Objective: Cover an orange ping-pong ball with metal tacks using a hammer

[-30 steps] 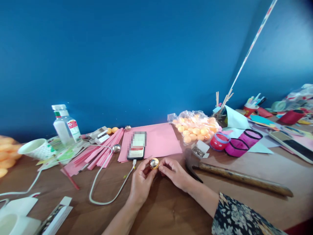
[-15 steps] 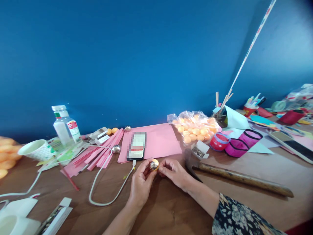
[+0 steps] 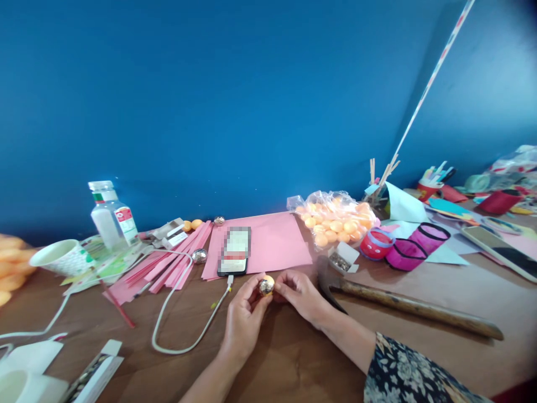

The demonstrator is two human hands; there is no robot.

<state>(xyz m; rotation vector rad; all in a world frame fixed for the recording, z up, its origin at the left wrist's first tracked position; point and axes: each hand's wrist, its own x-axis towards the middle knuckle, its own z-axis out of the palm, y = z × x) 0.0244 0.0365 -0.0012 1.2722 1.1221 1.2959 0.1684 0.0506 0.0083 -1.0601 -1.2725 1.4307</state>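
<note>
1. Little has moved since a second ago: the ball (image 3: 265, 286) sits a touch lower, and both hands are in nearly the same place.
2. Left hand (image 3: 245, 316): grip closed on the ball, thumb and fingertips around it, just above the bench (image 3: 293, 358).
3. Right hand (image 3: 300, 296): fingertips pinch the ball's right side, so this grip is closed on it too.
4. Ball: small, orange with a shiny silver face, held between both hands, just in front of the phone (image 3: 234, 252) and pink paper (image 3: 277, 240).
5. Hammer (image 3: 403, 305) lies just right of the right hand; white cable (image 3: 176, 330) loops left of the left hand.

bare left forearm (image 3: 218, 369); dark floral-print sleeve (image 3: 413, 372) on the right arm.
</note>
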